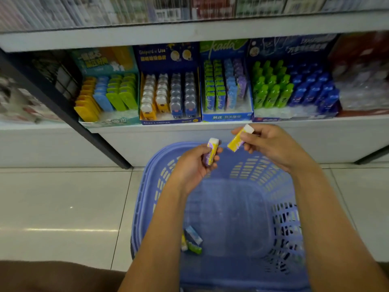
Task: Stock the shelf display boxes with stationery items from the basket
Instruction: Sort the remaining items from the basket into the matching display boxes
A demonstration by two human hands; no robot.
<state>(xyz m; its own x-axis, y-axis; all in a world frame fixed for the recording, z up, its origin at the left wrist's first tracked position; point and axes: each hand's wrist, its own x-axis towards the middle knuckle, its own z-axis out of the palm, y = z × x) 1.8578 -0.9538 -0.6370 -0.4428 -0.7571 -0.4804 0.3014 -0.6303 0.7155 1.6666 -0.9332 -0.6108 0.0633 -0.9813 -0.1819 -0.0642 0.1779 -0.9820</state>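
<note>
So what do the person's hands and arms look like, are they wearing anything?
Nothing worn that shows. The left hand and right hand are bare, no gloves, and no ring, watch or bracelet is visible. Both forearms are bare too, with no sleeve down to the bottom edge of the picture.

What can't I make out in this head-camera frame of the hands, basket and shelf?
- Head view: loose items on the basket floor, partly behind the left forearm; count unclear.
- Head view: eraser in the left hand, lower end wrapped by fingers; print blurred.
- Head view: upper shelf goods, blurred, cut by the top edge.
- Head view: red box far right, blurred, cut by the right edge.
</note>
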